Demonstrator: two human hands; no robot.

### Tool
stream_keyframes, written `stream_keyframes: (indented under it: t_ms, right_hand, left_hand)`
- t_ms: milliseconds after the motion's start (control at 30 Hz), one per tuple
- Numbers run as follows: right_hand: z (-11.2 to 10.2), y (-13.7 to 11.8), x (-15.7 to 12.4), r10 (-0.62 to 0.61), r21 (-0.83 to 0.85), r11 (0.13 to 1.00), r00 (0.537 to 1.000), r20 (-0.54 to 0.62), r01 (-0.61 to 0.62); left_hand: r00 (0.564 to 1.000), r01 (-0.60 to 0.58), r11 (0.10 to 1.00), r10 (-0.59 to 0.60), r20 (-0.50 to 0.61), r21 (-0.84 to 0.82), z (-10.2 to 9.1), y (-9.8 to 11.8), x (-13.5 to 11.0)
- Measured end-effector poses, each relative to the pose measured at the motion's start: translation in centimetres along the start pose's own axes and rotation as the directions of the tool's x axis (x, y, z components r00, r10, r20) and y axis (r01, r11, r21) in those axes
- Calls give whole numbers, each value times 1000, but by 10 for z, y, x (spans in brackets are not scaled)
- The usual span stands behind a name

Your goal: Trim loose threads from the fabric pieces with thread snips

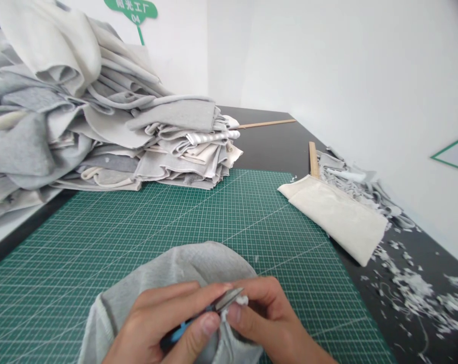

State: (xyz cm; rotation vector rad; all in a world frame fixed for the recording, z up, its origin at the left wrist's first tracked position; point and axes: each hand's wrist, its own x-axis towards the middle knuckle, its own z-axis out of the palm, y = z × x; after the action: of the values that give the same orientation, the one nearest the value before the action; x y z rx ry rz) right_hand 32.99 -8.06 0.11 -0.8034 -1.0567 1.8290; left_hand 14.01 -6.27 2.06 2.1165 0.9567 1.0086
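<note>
A light grey knit fabric piece (198,263) lies bunched at the near edge of the cutting mat, partly under both hands. My left hand (164,318) is closed around small blue-handled thread snips (225,299), whose metal blades point right toward the other hand. Fingers of my right hand (270,313) pinch the seam edge of the grey fabric, and a little white tuft shows at the blade tips. Most of the snips' handle is hidden inside the left hand.
Folded grey and cream fabrics form a tall pile (99,121) at the left. A green gridded cutting mat (175,212) covers the near table. To the right lie a folded cream cloth (335,217), a wooden stick (313,159) and scattered fabric scraps (407,283). White walls stand behind.
</note>
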Motion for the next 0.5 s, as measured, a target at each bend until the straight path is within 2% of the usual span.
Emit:
stream_keyframes:
  t_ms: [167, 333, 500]
  right_hand:
    - [-3, 5, -4, -10, -41, 999, 994, -111, 5]
    - [-6, 8, -5, -64, -27, 998, 992, -109, 61]
    - [-8, 10, -5, -56, -10, 998, 990, -128, 55]
  left_hand:
    - [999, -46, 999, 46, 2, -21, -2, -5, 1]
    - [998, 47, 997, -44, -44, 67, -7, -11, -8]
    - [993, 77, 985, -62, -99, 152, -9, -8, -12]
